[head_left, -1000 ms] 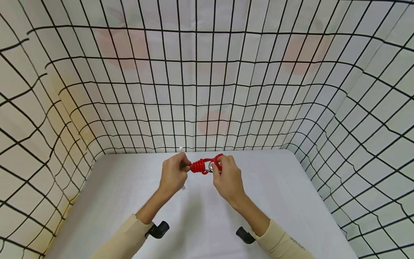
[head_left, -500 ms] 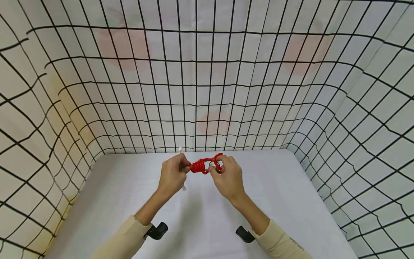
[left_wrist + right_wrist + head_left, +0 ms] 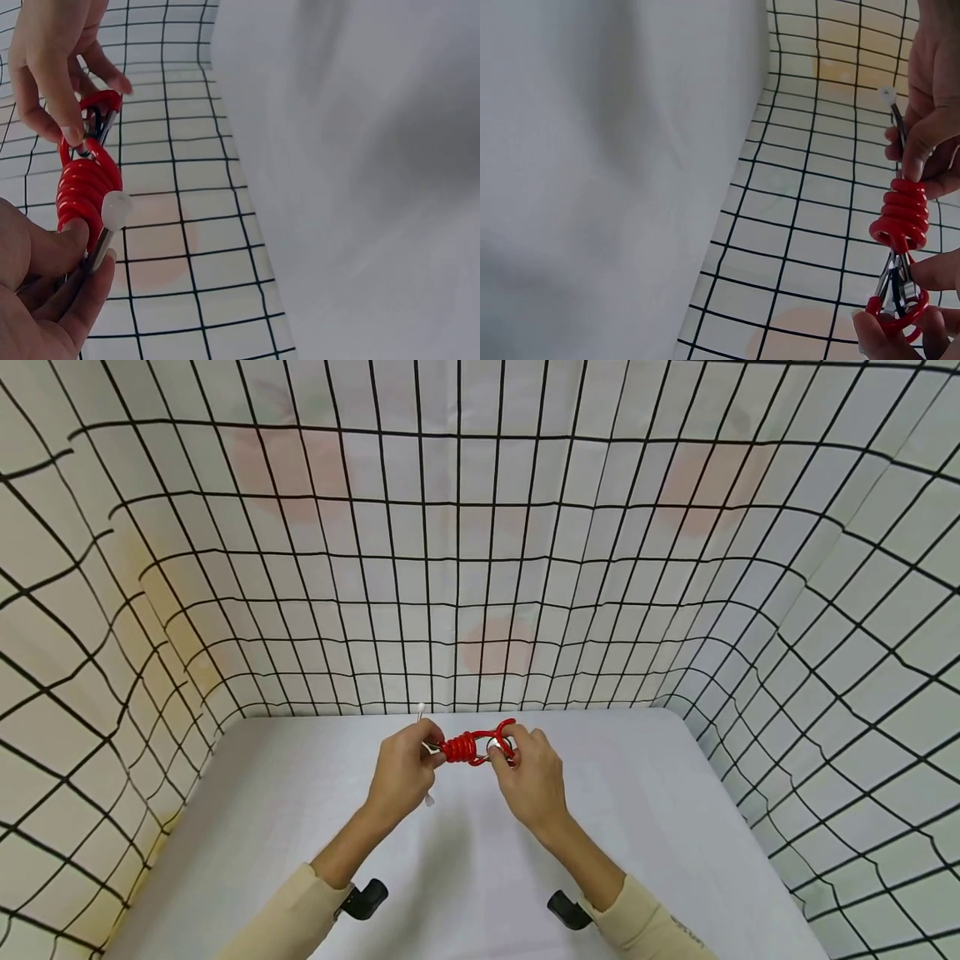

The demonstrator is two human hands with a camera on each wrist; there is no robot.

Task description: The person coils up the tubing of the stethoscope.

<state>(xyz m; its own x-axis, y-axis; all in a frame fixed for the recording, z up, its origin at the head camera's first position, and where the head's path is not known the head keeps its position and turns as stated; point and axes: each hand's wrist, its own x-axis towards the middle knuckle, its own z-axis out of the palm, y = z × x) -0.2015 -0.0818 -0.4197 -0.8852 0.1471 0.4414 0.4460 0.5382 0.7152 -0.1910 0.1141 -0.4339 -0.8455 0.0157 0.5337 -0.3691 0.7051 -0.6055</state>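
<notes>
Between both hands hangs a red coiled piece (image 3: 460, 747) with glossy, tightly wound turns, and a thin metal rod (image 3: 99, 250) crosses its left end. One rod end carries a white round tip (image 3: 117, 210). My left hand (image 3: 401, 768) pinches the coil's left end and the rod between thumb and fingers. With thumb and fingertips my right hand (image 3: 534, 781) pinches the red loop (image 3: 922, 301) at the other end. Inside that loop are shiny metal parts (image 3: 898, 289), partly covered by the right fingers. What kind of thing this is, I cannot tell.
A white-covered table (image 3: 300, 827) lies below the hands. Black grid netting (image 3: 491, 560) rises behind it and along both sides, in front of pale printed cloth. A black wrist camera (image 3: 365, 899) sits on the left sleeve and another (image 3: 568, 910) on the right.
The left fingers have shifted slightly, and more metal shows at the coil's left end. The right fingers have shifted a little on the loop since one second ago. Both hands keep their hold.
</notes>
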